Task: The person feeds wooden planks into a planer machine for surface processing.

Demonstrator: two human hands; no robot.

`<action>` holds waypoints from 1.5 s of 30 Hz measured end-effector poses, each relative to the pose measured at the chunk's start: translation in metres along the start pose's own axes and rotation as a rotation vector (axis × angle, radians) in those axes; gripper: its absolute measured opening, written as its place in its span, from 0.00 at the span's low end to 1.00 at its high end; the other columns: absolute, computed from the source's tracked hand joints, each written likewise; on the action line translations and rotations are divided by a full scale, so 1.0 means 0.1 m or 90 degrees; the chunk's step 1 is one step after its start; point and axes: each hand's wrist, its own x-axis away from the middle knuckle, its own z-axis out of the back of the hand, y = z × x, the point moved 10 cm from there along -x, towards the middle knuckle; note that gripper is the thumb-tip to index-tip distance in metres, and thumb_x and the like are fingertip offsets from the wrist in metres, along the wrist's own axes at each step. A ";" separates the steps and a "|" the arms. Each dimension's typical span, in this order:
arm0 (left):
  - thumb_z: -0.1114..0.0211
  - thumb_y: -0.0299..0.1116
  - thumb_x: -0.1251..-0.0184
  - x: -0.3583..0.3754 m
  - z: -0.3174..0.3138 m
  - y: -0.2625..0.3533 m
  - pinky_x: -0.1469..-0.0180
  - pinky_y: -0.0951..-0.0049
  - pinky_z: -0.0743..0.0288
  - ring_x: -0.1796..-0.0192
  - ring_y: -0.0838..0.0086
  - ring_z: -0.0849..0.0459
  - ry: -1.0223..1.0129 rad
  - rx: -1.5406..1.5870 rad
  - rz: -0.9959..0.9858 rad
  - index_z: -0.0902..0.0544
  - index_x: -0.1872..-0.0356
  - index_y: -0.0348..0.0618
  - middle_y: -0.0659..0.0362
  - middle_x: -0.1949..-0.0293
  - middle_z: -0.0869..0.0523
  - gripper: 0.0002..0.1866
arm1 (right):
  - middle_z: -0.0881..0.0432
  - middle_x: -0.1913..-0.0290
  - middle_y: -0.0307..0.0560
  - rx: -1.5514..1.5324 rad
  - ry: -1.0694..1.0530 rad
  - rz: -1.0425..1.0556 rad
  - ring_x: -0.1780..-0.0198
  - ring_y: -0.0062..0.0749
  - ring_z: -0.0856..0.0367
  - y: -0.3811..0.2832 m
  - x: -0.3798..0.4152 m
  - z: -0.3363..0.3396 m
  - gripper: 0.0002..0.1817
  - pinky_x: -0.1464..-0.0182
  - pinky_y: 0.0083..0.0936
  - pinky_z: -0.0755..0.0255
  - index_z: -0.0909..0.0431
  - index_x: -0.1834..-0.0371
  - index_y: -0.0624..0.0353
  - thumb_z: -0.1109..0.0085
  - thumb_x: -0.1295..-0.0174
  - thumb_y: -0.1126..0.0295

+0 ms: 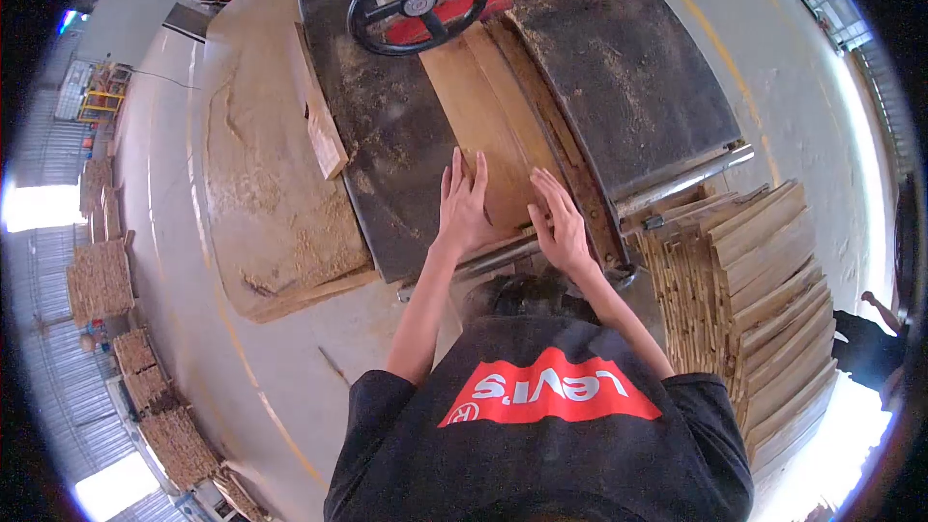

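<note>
A wooden board (480, 87) lies lengthwise on the dark machine table (396, 135), its far end running under a red machine part (474, 14) below a black handwheel (419, 4). My left hand (466, 201) rests at the board's near left side, fingers stretched forward and spread. At the near right side, my right hand (559, 222) lies with fingers extended and the thumb apart. Both palms face down, and neither hand is wrapped round anything. A dark slot with a metal edge (575, 150) runs along the board's right.
Left of the machine, a wide wooden surface (275, 174) carries sawdust and a narrow offcut (319, 116). A tall stack of planks (764, 280) stands close on my right. More wood stacks (100, 282) line the far left wall. Another person (867, 348) is at the right edge.
</note>
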 end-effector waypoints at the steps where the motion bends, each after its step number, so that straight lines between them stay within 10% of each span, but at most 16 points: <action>1: 0.13 0.66 0.62 -0.09 0.02 -0.08 0.13 0.39 0.56 0.11 0.39 0.55 0.019 0.003 -0.001 0.53 0.12 0.35 0.30 0.21 0.33 0.81 | 0.23 0.24 0.61 -0.002 -0.003 -0.008 0.19 0.58 0.29 0.01 0.00 0.00 0.25 0.20 0.47 0.33 0.25 0.26 0.66 0.38 0.25 0.74; 19: 0.12 0.71 0.72 -0.90 0.38 -0.82 0.13 0.38 0.52 0.11 0.42 0.50 0.123 0.012 -0.011 0.45 0.12 0.41 0.32 0.18 0.36 0.82 | 0.17 0.30 0.61 0.079 -0.055 0.001 0.23 0.59 0.24 -0.02 -0.05 -0.14 0.20 0.22 0.46 0.30 0.20 0.36 0.67 0.38 0.31 0.81; 25: 0.21 0.77 0.54 -1.04 0.60 -1.37 0.13 0.36 0.53 0.11 0.42 0.50 0.261 0.229 -0.030 0.40 0.13 0.45 0.40 0.16 0.36 0.71 | 0.17 0.30 0.60 0.101 -0.060 0.006 0.24 0.60 0.23 -0.06 -0.06 -0.15 0.22 0.23 0.46 0.29 0.20 0.35 0.65 0.39 0.33 0.83; 32: 0.22 0.63 0.37 -0.28 1.46 -2.95 0.16 0.37 0.49 0.18 0.35 0.36 0.319 -0.266 0.615 0.33 0.18 0.38 0.41 0.23 0.24 0.55 | 0.16 0.32 0.60 0.072 -0.054 -0.027 0.25 0.59 0.21 -0.04 -0.07 -0.11 0.19 0.24 0.46 0.28 0.19 0.39 0.66 0.39 0.33 0.83; 38: 0.20 0.57 0.37 0.06 1.32 -3.33 0.16 0.45 0.44 0.27 0.44 0.22 0.318 -0.047 0.638 0.32 0.20 0.30 0.36 0.35 0.15 0.53 | 0.16 0.34 0.62 0.071 -0.053 -0.032 0.26 0.60 0.21 0.03 -0.03 -0.11 0.20 0.25 0.46 0.27 0.19 0.36 0.66 0.39 0.32 0.82; 42: 0.27 0.49 0.25 0.53 1.03 -2.98 0.43 0.55 0.12 0.43 0.58 0.09 0.486 0.535 0.565 0.28 0.23 0.28 0.43 0.39 0.12 0.41 | 0.16 0.35 0.65 0.071 -0.041 -0.032 0.29 0.62 0.20 0.05 -0.01 -0.10 0.20 0.27 0.46 0.25 0.19 0.36 0.65 0.39 0.31 0.82; 45: 0.32 0.47 0.19 1.00 0.64 -2.70 0.53 0.62 0.08 0.52 0.62 0.06 0.519 0.877 0.442 0.29 0.22 0.29 0.47 0.40 0.11 0.37 | 0.16 0.35 0.66 0.055 -0.031 -0.009 0.30 0.63 0.19 0.04 -0.01 -0.07 0.19 0.28 0.47 0.25 0.19 0.37 0.64 0.39 0.31 0.82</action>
